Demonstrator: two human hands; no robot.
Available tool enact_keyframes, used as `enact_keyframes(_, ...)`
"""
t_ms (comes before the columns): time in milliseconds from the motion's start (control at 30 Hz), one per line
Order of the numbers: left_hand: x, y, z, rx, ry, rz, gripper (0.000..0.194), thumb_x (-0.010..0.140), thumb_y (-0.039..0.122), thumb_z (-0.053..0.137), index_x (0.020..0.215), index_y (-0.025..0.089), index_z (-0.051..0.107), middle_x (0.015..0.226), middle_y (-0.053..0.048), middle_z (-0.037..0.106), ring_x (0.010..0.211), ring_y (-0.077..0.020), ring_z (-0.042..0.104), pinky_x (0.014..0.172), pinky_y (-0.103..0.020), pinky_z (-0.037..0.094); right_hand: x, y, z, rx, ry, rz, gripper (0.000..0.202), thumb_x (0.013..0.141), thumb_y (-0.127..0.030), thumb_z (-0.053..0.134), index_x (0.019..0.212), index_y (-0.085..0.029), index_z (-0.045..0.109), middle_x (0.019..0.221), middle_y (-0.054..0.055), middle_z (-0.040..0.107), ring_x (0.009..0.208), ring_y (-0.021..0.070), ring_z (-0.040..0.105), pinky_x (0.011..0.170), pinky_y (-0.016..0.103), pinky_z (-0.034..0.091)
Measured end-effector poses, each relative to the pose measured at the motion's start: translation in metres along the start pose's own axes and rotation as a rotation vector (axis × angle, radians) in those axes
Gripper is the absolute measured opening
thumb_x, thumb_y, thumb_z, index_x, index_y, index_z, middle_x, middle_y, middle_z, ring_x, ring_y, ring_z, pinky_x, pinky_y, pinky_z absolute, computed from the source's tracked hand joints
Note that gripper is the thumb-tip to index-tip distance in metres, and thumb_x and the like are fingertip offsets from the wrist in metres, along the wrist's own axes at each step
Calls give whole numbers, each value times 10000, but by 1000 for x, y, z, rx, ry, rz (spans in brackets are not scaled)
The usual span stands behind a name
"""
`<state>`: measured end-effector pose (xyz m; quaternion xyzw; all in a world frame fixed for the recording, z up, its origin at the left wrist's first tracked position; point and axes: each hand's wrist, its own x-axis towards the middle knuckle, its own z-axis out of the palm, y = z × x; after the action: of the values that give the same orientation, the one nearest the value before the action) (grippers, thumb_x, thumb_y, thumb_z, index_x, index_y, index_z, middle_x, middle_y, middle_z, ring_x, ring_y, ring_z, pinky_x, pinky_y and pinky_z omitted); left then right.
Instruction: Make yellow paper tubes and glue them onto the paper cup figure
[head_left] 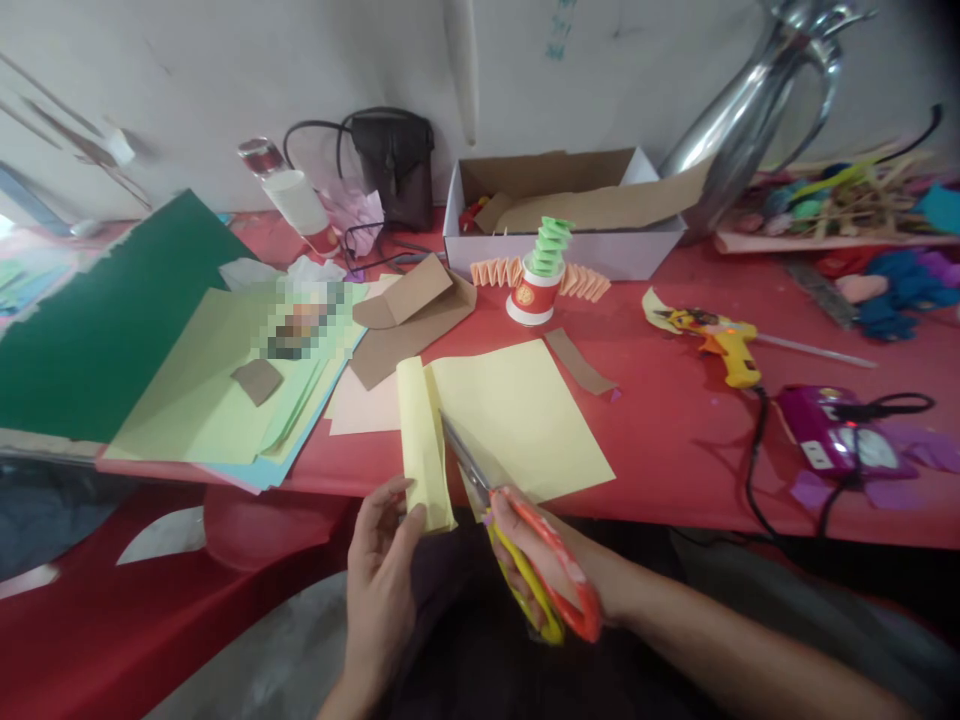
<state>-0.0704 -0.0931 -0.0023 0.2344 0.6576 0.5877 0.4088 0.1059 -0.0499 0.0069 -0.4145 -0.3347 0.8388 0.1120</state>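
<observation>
My left hand (386,555) pinches the near end of a folded strip of yellow paper (422,440), thumb on top. In my right hand (529,550) is a pair of scissors (555,570) with one red-orange and one yellow handle. Their metal blades point away from me, along the right edge of the folded strip; whether they are cutting into it I cannot tell. A flat sheet of yellow paper (525,420) lies on the table, just right of the strip and partly under the blades.
On the red table (660,450) stands a paper cup (531,297) with pleated paper pieces. Behind it is a white box (562,255). A yellow glue gun (731,350) and purple power socket (844,435) lie right, their cables hanging over the edge. Coloured paper sheets (195,400) are stacked left.
</observation>
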Motion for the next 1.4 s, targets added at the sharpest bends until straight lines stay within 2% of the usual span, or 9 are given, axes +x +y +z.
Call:
enact_keyframes(100, 5, 4, -7, -117, -23, -68, 331, 748, 355, 789, 1048, 248, 700, 1080, -12, 692, 884, -151, 646, 737, -230, 532, -13, -10, -11, -67, -41, -21, 553, 884, -778, 444, 867, -225, 442, 602, -87, 450, 417, 52, 452, 402, 169, 478)
enact_keyframes(233, 15, 7, -16, -200, -57, -129, 342, 723, 331, 803, 1035, 232, 704, 1073, -31, 707, 811, -162, 662, 669, -257, 552, -21, -24, -19, -148, -16, -9, 577, 825, -792, 531, 936, -229, 461, 699, -78, 450, 502, 63, 501, 457, 216, 566)
enact_keyframes(333, 21, 11, -22, -197, -68, -166, 366, 688, 303, 825, 1027, 212, 721, 1059, -49, 721, 799, -167, 673, 639, -246, 554, -20, -32, -22, -228, 11, 50, 583, 825, -806, 508, 943, -237, 451, 705, -84, 440, 445, 41, 452, 382, 165, 495)
enact_keyframes(500, 29, 17, -30, -145, -59, -168, 391, 655, 290, 843, 1024, 201, 753, 1027, -59, 740, 737, -159, 674, 583, -228, 542, -22, -42, -28, -284, -11, 45, 579, 832, -815, 480, 929, -246, 430, 712, -90, 451, 404, 28, 447, 332, 129, 420)
enact_keyframes(667, 35, 25, -31, -94, -14, -157, 402, 611, 295, 863, 989, 188, 777, 966, -54, 757, 697, -138, 652, 549, -196, 521, -28, -55, -32, -328, -51, 70, 546, 847, -780, 508, 943, -246, 440, 680, -94, 448, 385, 39, 457, 327, 147, 442)
enact_keyframes(833, 37, 32, -28, -98, -3, -168, 417, 570, 304, 880, 957, 177, 788, 924, -60, 770, 712, -140, 648, 571, -187, 523, -31, -63, -35, -303, -65, 92, 524, 879, -735, 514, 1041, -238, 512, 658, -78, 488, 402, 55, 485, 405, 199, 515)
enact_keyframes(1067, 40, 26, -31, -50, -4, -120, 381, 596, 313, 872, 954, 202, 800, 960, -51, 777, 769, -150, 669, 621, -188, 535, -39, -67, -33, -286, -27, 88, 502, 857, -698, 593, 1029, -228, 551, 607, -67, 496, 383, 52, 458, 360, 146, 414)
enact_keyframes(1267, 40, 28, -30, -48, -14, -134, 367, 579, 302, 871, 924, 196, 807, 928, -61, 778, 737, -160, 669, 609, -212, 543, -28, -65, -39, -278, -72, 70, 499, 851, -706, 588, 1052, -256, 507, 643, -80, 465, 400, 47, 456, 333, 120, 384)
enact_keyframes(1400, 42, 29, -30, -37, -22, -131, 380, 596, 312, 864, 948, 185, 803, 947, -67, 773, 746, -154, 654, 590, -192, 525, -18, -59, -44, -348, 15, 134, 501, 855, -719, 566, 1052, -264, 495, 638, -83, 464, 367, 36, 414, 303, 113, 351)
